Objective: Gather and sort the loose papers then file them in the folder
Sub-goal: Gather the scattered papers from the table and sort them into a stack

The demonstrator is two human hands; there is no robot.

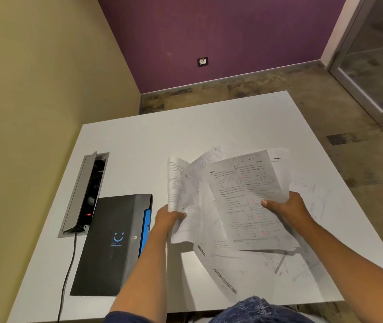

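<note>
Several loose printed papers (230,201) are lifted off the white table (139,148), fanned out between my hands. My left hand (168,219) grips the left edge of the bundle, fingers curled round the sheets. At the right edge, my right hand (286,205) holds the top sheet, thumb on its printed face. More sheets (255,266) lie flat on the table under and to the right of the lifted ones. The black folder (113,243), with a blue smile mark and blue edge, lies closed on the table left of my left forearm.
An open grey cable hatch (85,192) is set into the table beyond the folder, and a black cable (68,271) runs from it over the near edge. A yellow wall stands close on the left. The table's right and near edges drop to the floor.
</note>
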